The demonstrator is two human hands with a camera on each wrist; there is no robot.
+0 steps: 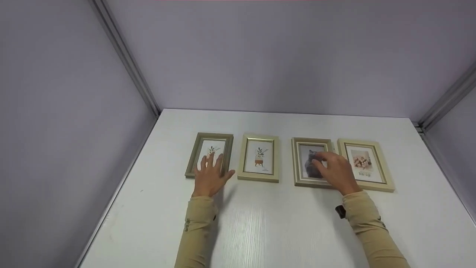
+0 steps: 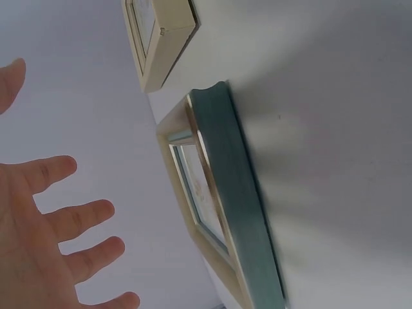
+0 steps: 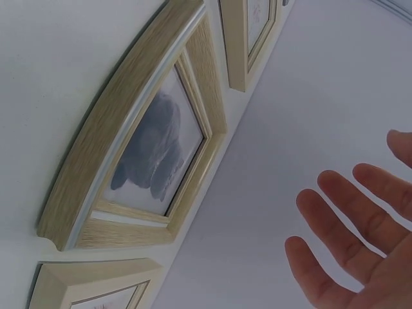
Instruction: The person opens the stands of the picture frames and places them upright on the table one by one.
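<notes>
My left hand (image 1: 209,178) hovers over the leftmost picture frame (image 1: 190,163), which has a dark greenish-gold border and a plant print. Its fingers are spread and hold nothing; the left wrist view shows them apart from the frame's edge (image 2: 235,193). Above a frame with a grey cat picture (image 1: 296,163) is my right hand (image 1: 337,172), covering part of it in the head view. In the right wrist view its fingers (image 3: 341,225) look loosely extended, with a gap to the cat frame's wood-grained border (image 3: 122,122). No object is in either hand.
Between the hands lies a pale gold frame with a potted-plant print (image 1: 240,163). A cream frame with a flower picture (image 1: 386,175) lies at the right. All rest in a row on a white tabletop (image 1: 260,223), enclosed by grey panels (image 1: 279,56) with metal corner posts (image 1: 126,56).
</notes>
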